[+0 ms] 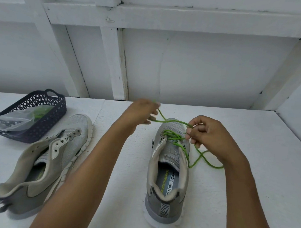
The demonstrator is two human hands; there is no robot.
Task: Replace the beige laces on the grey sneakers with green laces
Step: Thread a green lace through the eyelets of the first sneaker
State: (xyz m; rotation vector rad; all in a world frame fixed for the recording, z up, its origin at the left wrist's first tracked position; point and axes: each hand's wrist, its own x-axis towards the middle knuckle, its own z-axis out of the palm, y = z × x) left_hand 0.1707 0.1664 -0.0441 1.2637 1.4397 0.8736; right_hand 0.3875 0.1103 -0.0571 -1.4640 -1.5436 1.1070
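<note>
A grey sneaker (pixel 168 170) stands upright on the white table, toe pointing away, with a green lace (pixel 173 136) threaded through its front eyelets. My left hand (pixel 142 113) pinches one end of the lace beyond the toe and holds it raised. My right hand (pixel 208 134) pinches the lace at the right of the eyelets; a loose length trails onto the table at the right. A second grey sneaker (pixel 43 161) lies tilted at the left with no lace in its eyelets.
A dark perforated basket (pixel 38 122) at the back left holds a clear plastic bag (pixel 10 120) and something green. A white panelled wall (pixel 185 66) rises behind the table (pixel 266 175); a side wall closes the right.
</note>
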